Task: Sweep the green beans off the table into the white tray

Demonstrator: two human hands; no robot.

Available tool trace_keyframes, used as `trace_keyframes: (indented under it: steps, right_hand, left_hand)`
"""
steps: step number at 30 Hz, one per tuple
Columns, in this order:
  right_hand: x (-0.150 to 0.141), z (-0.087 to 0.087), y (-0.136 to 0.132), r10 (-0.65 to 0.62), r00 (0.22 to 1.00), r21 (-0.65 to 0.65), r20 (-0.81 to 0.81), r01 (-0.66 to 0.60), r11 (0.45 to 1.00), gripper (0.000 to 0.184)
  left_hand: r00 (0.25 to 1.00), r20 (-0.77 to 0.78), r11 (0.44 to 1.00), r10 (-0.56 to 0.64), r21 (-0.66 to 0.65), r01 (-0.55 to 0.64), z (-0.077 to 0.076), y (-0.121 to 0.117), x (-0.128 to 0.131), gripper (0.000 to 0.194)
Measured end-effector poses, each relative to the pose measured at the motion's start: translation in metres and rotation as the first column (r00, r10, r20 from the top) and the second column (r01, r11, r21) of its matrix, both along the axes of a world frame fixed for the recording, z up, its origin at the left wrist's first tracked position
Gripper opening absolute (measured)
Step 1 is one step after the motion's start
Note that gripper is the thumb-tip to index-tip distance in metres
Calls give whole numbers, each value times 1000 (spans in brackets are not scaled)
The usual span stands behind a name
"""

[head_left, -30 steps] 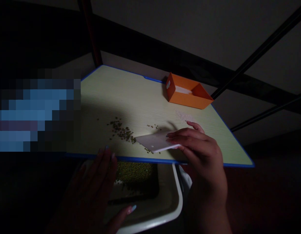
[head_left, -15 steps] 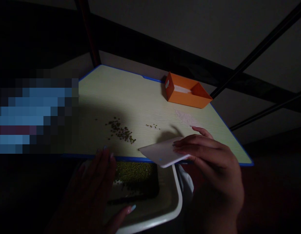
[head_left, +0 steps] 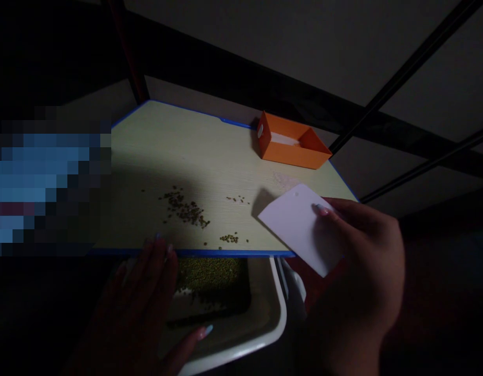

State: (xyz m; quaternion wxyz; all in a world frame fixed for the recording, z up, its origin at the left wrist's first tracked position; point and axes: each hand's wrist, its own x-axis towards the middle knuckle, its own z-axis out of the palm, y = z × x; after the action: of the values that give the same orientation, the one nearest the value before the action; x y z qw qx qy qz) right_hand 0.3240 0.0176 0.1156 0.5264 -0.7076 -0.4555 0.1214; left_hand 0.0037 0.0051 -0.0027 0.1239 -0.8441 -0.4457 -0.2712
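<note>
My right hand (head_left: 362, 250) grips a thin white card (head_left: 294, 222) with a small round mark near its top corner, thumb on its face. The card is held tilted over the table's front right part. My left hand (head_left: 143, 282) is open in shadow, fingers stretched and thumb apart, over the left side of a white tub (head_left: 278, 324). Small green beans (head_left: 213, 274), like mung beans, lie in the tub. On the table are a scattered pile of darker beans (head_left: 184, 209), a few greenish beans (head_left: 229, 238) near the front edge and a patch of whitish grains (head_left: 284, 180).
The pale table (head_left: 198, 141) has a blue rim, and the tub sits below its front edge. An orange open box (head_left: 292, 154) with something white inside stands at the back right. A few more beans (head_left: 238, 199) lie mid-table. A blurred blue patch covers the left.
My right hand has turned the card so its broad face shows and shifted it right. A small cluster of greenish beans now shows near the front edge. My left hand stays over the tub.
</note>
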Motion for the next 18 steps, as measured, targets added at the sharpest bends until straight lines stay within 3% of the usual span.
trace_keyframes:
  steps: [7,12,18]
  right_hand:
    - [-12,-10,25,209,975,-77,-72,-214,974,18]
    - [-25,-5,37,381,924,-91,-29,-382,919,18]
    - [-31,0,41,456,885,-93,-92,-464,881,18]
  left_hand:
    - [998,59,999,33,-38,-31,0,-3,1,99]
    - [996,62,996,71,-61,-67,3,-2,1,99]
    - [999,-19,998,42,-52,-43,7,1,-5,99]
